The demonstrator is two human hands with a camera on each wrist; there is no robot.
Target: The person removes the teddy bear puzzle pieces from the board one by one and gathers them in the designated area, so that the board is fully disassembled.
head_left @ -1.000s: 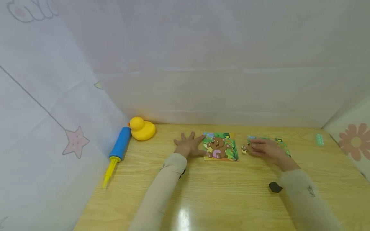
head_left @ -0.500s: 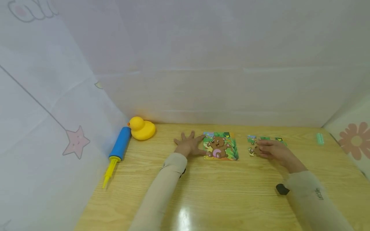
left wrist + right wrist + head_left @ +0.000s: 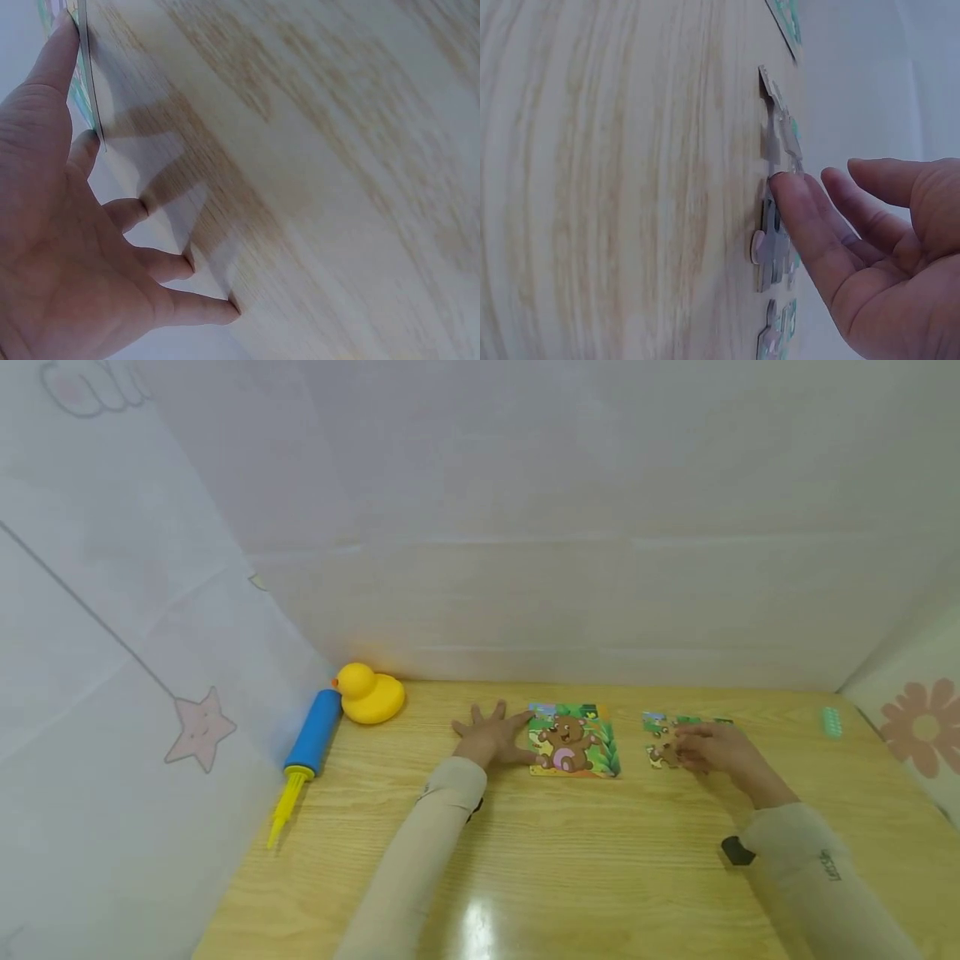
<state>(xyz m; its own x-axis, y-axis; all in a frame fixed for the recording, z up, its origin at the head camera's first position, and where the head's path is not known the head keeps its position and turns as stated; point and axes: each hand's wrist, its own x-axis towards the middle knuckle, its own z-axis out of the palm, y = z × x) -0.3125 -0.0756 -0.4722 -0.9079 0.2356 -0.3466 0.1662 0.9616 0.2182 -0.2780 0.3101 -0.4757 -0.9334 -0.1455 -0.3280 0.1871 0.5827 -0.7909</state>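
Note:
My left hand (image 3: 491,739) lies with fingers spread on the table. Its thumb and index finger touch the left edge of a bear picture board (image 3: 572,743), as the left wrist view (image 3: 82,217) also shows. To the right, my right hand (image 3: 716,750) pinches a puzzle piece (image 3: 660,757) with part of the bear on it. In the right wrist view, this puzzle piece (image 3: 776,105) is tilted off the table beside the thumb. Other loose puzzle pieces (image 3: 654,720) lie around and under the right hand, partly hidden by it.
A yellow rubber duck (image 3: 372,695) sits at the back left, beside a blue and yellow hand pump (image 3: 315,735). A small green bumpy object (image 3: 832,722) lies at the far right. White cloth walls (image 3: 495,593) border the wooden table (image 3: 570,860).
My right hand has moved rightward with the pinched piece, back among the loose pieces, uncovering the one at their left. My left hand and the picture board have stayed still.

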